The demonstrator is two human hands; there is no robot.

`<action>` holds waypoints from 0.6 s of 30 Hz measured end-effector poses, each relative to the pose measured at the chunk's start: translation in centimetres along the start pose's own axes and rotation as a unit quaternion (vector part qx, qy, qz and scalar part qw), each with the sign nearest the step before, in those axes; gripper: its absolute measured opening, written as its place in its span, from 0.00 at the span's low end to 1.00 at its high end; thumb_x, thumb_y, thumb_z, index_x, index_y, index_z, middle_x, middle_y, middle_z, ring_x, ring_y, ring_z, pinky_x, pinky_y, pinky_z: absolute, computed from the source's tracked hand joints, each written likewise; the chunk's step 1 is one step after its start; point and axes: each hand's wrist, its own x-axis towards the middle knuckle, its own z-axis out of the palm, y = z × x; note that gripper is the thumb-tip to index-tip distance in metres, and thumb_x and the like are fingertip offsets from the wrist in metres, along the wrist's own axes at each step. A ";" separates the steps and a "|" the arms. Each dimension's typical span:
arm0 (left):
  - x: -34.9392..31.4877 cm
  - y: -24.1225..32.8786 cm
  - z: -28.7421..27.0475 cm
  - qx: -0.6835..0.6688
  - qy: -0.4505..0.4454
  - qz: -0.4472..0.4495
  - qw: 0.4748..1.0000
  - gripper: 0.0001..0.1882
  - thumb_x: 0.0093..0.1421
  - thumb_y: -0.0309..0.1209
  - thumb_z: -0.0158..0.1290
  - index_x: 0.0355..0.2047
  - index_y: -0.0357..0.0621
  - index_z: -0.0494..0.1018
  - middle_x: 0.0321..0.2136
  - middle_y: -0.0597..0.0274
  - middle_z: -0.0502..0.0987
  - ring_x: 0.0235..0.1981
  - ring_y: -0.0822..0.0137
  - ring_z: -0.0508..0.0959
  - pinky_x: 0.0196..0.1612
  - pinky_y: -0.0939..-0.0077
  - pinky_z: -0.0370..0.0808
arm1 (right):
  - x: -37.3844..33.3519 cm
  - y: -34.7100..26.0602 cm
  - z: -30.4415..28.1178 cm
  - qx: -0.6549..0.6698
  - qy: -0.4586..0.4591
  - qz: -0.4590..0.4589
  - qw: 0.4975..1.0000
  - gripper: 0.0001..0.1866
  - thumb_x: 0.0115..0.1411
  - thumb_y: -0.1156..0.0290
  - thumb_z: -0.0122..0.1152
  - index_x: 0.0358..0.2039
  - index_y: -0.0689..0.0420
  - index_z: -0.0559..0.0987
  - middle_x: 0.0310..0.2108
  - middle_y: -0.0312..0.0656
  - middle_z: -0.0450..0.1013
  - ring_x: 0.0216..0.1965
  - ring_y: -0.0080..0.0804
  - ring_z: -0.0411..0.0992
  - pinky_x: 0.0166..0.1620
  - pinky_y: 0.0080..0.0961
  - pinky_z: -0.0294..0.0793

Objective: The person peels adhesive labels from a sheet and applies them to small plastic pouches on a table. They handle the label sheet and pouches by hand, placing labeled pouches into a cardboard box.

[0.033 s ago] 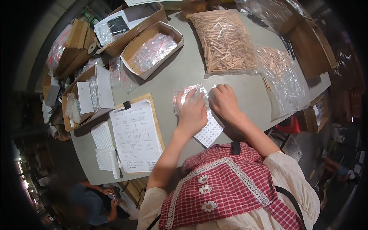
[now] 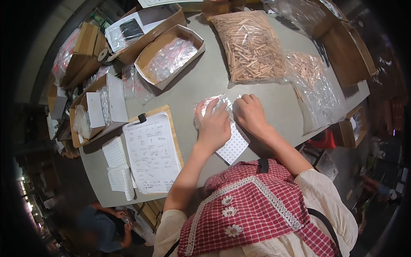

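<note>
A small clear plastic bag [image 2: 212,98] with reddish print lies on the table in front of me. My left hand [image 2: 214,125] rests over it, fingers apart and slightly bent. Below that palm a white sheet [image 2: 233,145] patterned with small round marks sticks out toward me; its upper part is hidden. Close beside the bag's right edge, my right hand [image 2: 249,111] is closed with its fingers curled in. Whatever it may pinch is hidden from view.
A large bag of wooden dowels [image 2: 252,47] lies at the far side, with a partly filled dowel bag [image 2: 314,94] to its right. A clipboard with a printed sheet [image 2: 152,154], a shallow carton [image 2: 171,75] and several boxes stand left. Another person [image 2: 107,227] is at lower left.
</note>
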 end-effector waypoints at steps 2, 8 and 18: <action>0.3 -0.2 -0.2 -0.002 -0.009 0.004 1.000 0.05 0.58 0.27 0.55 0.33 0.39 0.78 0.52 0.56 0.81 0.63 0.53 0.70 0.69 0.41 0.48 | 0.1 0.3 0.4 0.012 -0.010 0.020 1.000 0.05 0.55 0.74 0.64 0.33 0.60 0.81 0.34 0.46 0.73 0.42 0.48 0.70 0.47 0.42 0.70; 0.9 -0.7 -0.8 -0.047 -0.069 0.062 0.995 0.06 0.58 0.26 0.54 0.32 0.37 0.78 0.55 0.54 0.79 0.64 0.51 0.69 0.69 0.44 0.51 | -0.3 1.0 0.1 0.066 -0.038 0.008 0.997 0.05 0.56 0.75 0.62 0.34 0.58 0.81 0.36 0.45 0.74 0.42 0.48 0.70 0.48 0.42 0.69; 0.0 -0.9 -0.7 -0.064 -0.070 0.133 0.987 0.04 0.57 0.24 0.55 0.29 0.35 0.77 0.53 0.52 0.79 0.64 0.51 0.69 0.69 0.45 0.54 | -2.1 2.6 -0.5 0.126 -0.044 -0.050 0.990 0.08 0.58 0.76 0.63 0.38 0.59 0.77 0.46 0.45 0.74 0.51 0.50 0.68 0.55 0.42 0.68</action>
